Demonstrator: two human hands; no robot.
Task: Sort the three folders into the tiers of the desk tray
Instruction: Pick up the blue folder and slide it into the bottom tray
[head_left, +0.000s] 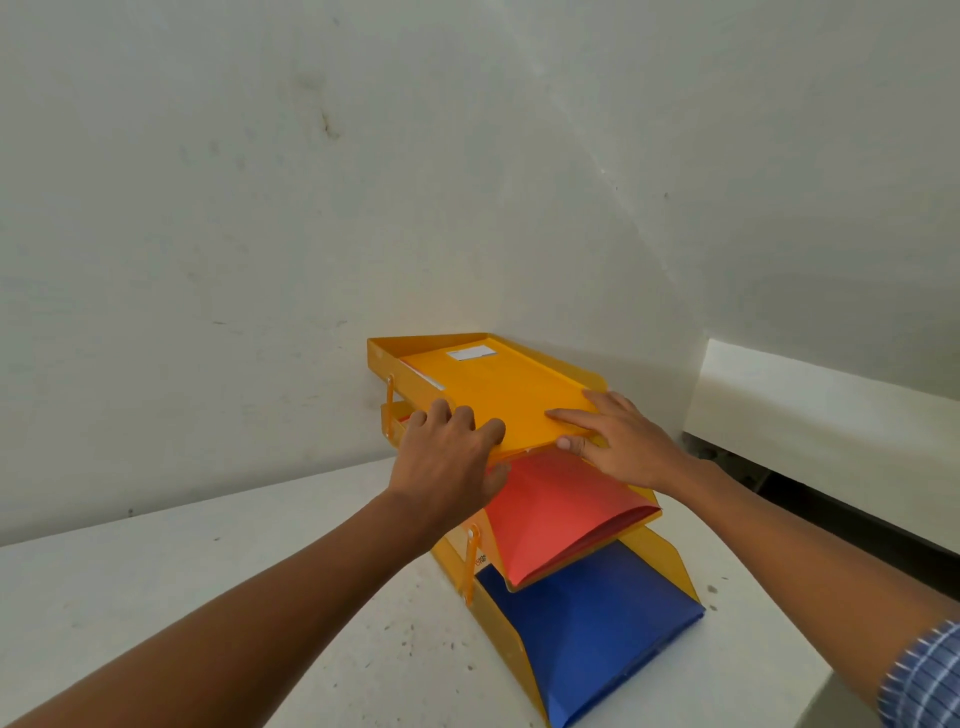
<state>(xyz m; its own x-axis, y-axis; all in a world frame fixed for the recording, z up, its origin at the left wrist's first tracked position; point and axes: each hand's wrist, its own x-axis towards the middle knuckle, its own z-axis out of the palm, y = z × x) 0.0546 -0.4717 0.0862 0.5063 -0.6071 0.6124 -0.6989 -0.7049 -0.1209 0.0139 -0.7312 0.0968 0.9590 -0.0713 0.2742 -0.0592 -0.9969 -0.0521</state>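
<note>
Evidently, both hands, left hand (447, 457) and right hand (618, 441), lay open on the yellow folder (498, 395); pushing evenly would seat it squarely in the desk tray (670, 561).

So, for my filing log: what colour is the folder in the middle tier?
Red folder, clearest in the head view.
</note>
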